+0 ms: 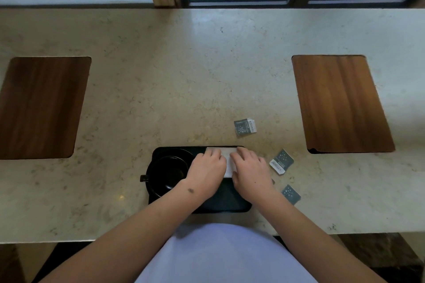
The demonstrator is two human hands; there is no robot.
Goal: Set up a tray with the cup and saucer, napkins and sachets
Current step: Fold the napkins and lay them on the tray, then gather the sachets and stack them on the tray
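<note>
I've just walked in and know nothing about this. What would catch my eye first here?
Two bare hands, left and right, pressing a white napkin flat on a black tray at the near edge of a pale stone counter. A black cup on its saucer fills the tray's left side. Three grey sachets lie loose on the counter to the right, not yet on the tray.

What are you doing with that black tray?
A person is setting up the black tray. The black cup already sits on its saucer on the tray's left side. Both hands, left hand and right hand, press flat on a white napkin on the tray. Three sachets lie on the counter, not yet on the tray.
</note>
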